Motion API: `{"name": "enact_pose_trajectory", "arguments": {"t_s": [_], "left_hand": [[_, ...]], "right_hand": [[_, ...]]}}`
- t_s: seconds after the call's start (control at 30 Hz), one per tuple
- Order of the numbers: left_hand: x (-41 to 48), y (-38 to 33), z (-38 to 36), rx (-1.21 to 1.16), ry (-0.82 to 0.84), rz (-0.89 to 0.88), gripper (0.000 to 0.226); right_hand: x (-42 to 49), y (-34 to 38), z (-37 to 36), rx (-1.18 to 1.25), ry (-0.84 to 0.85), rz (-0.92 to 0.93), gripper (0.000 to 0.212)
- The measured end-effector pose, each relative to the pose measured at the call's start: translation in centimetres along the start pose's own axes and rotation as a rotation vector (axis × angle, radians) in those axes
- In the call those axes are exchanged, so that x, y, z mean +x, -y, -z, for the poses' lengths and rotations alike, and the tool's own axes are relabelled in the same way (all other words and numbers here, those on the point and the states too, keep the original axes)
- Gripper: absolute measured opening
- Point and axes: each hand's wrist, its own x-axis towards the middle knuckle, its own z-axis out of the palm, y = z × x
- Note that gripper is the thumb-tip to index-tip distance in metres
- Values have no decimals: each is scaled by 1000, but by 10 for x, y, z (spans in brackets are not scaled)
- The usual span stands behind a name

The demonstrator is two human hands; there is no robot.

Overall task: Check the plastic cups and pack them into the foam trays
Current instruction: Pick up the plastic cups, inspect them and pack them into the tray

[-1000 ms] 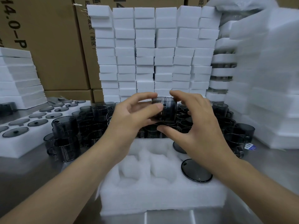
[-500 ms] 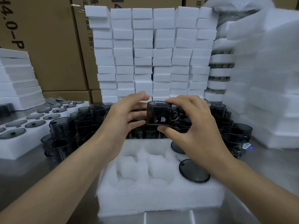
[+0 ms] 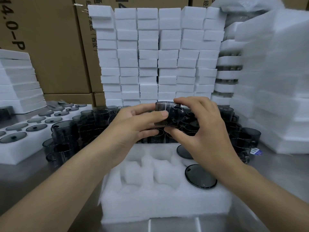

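Steel counter (image 3: 275,173), with foam block stacks (image 3: 147,52) walling its far edge. The foam tray (image 3: 167,203) sits at the near edge, roughly centre. Its left and middle pockets (image 3: 133,171) look empty. The loose cup pile (image 3: 93,129) fills the middle of the counter, just beyond the tray's far side. Both hands are up over that boundary, pinching one cup (image 3: 164,111) between them. Left hand (image 3: 133,129): thumb lies across the near wall, fingers curled beneath and behind. Right hand (image 3: 205,131): fingers hooked over the rim, thumb under the base. The cup is off the counter and touches nothing but the hands. Its axis is close to upright with a slight tilt, mouth up, and the handle points toward the right hand. Key relation: the open pockets lie below the cup and toward the near edge, so my read is that seating it means coming down and back with the axis kept vertical. The left hand sits over the empty pockets. The right hand hangs over the tray's right column, which already carries a dark lid (image 3: 200,177) and a second one half hidden by that hand. So the left side looks like the shorter path. This looks like the check step, with the cup not yet packed.
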Motion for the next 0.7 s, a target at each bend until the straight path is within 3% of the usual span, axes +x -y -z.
{"name": "enact_pose_trajectory", "arguments": {"t_s": [0.13,0.23,0.33,0.43,0.7], "left_hand": [[2,4,5,-43,56,-20,40],[4,8,7,-26,39,-59,51],[4,8,9,139,-2,-126,61],[3,9,10,326,63,-172,59],[5,14,11,456,198,-178,51]], "right_hand": [[-1,1,1,22,40,-18,61],[-3,1,3,161,140,-88,66],[-4,3,4,345,240,-138,49],[-1,2,5,480,233,-203,32],[-1,-1,3,474,259,-237,30]]}}
